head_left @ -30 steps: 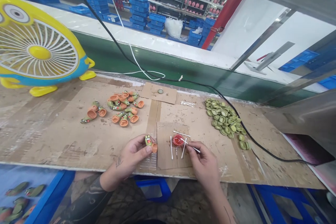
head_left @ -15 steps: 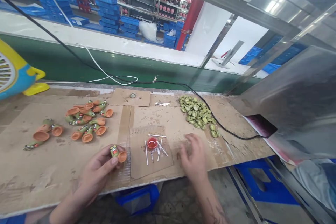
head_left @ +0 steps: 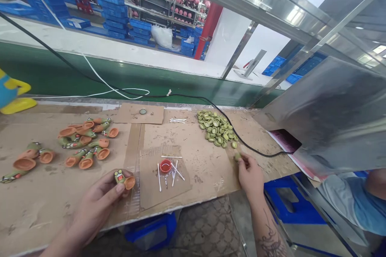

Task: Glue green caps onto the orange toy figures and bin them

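My left hand [head_left: 104, 194] pinches a small green frog-like figurine [head_left: 120, 176] with an orange cup-shaped end, above the near edge of the cardboard. Out to the right, my right hand [head_left: 251, 174] has its fingers closed on a small green oval piece [head_left: 237, 156]. Just beyond it lies a pile of similar green oval pieces [head_left: 215, 127]. Between my hands, a cardboard square [head_left: 150, 192] bears a small red cup [head_left: 165, 165] and several cotton swabs [head_left: 159, 177]. More green-and-orange figurines [head_left: 86, 161] lie in groups at the left.
A black cable [head_left: 256, 147] runs past the green pile. At the back are a small cardboard piece [head_left: 126, 113] bearing a round disc [head_left: 142, 111], and more swabs [head_left: 177, 120]. A metal panel [head_left: 325, 112] stands at the right; a person's sleeve [head_left: 346, 200] shows below it.
My right hand has moved right, from open over the cardboard to the loose green pieces, and has closed on one. My left hand still holds the figurine. The view has shifted slightly right.
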